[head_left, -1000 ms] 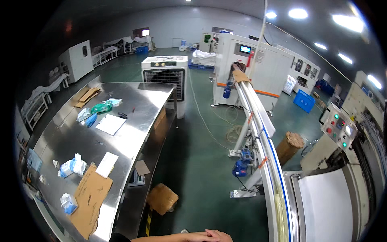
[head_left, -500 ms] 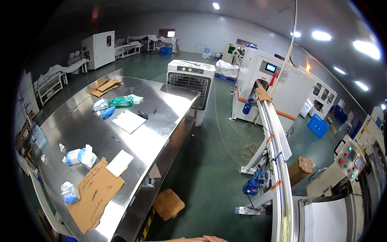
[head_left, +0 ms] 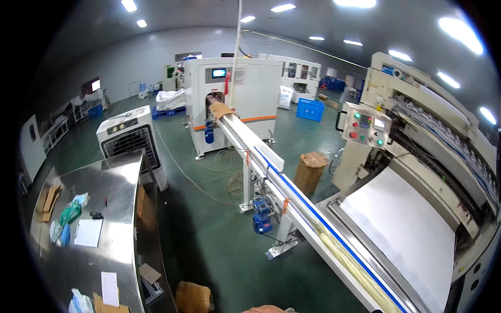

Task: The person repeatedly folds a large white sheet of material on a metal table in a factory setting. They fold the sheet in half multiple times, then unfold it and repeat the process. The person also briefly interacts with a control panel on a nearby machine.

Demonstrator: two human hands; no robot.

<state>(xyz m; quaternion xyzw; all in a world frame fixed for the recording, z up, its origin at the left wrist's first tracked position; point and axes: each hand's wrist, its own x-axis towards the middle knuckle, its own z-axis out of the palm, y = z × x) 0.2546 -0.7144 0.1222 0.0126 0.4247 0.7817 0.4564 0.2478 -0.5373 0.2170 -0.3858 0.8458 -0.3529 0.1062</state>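
Note:
Only a sliver of skin shows at the lower edge, taken as my left hand (head_left: 265,309); its fingers are hidden. My right hand does not show. Nearest to the sliver are a taped brown cardboard box (head_left: 193,297) on the floor, to its left, and a long white conveyor (head_left: 305,229) slanting past on the right. Pale yellowish, film-like material (head_left: 334,244) lies along the conveyor's near part. Right of that, a wide white sheet (head_left: 404,229) stretches over a large cream machine (head_left: 428,151) with a control panel (head_left: 364,125).
At left stands a steel table (head_left: 117,229) with a clipboard (head_left: 88,232), green packet (head_left: 70,213) and papers. Behind it is an air cooler (head_left: 128,135). The conveyor runs to a white machine (head_left: 245,99). A brown wrapped roll (head_left: 311,172) and blue crate (head_left: 310,110) stand beyond.
My view has swung right, so the table has shifted left and the cream machine shows more fully. The forearm and fingers seen earlier at the lower edge have shrunk to a sliver.

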